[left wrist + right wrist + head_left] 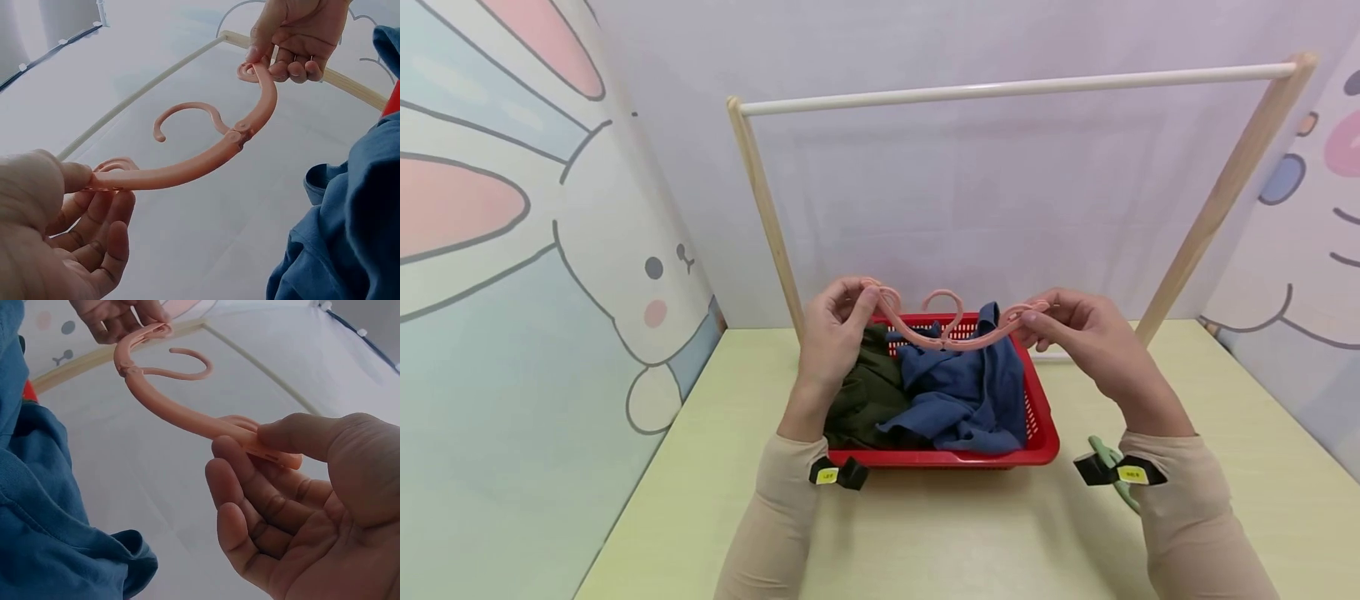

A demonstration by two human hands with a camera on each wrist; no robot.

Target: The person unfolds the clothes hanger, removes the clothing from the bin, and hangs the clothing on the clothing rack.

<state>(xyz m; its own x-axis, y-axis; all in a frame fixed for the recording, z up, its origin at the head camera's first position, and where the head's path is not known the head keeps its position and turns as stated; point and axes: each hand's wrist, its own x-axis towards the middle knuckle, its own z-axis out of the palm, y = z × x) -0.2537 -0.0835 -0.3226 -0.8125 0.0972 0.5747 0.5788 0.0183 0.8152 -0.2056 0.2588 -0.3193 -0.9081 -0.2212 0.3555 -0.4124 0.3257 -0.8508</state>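
Note:
A pink clothes hanger [917, 337] hangs between my two hands, its arms curving down to a jointed middle and its hook pointing up. My left hand [832, 337] pinches one end between thumb and fingers. At the other end my right hand [1090, 337] pinches the hanger the same way; the thumb on top shows clearly in the right wrist view. Behind and below the hanger is a red basket [1037, 442] holding blue cloth [958, 392] and dark green cloth [868, 392].
A clothes rack stands behind the basket, with a white bar [1015, 88] across wooden posts [1225, 196]. On the pale table [940, 533], a green hanger [1101, 450] lies partly hidden under my right wrist. Printed walls rise at both sides.

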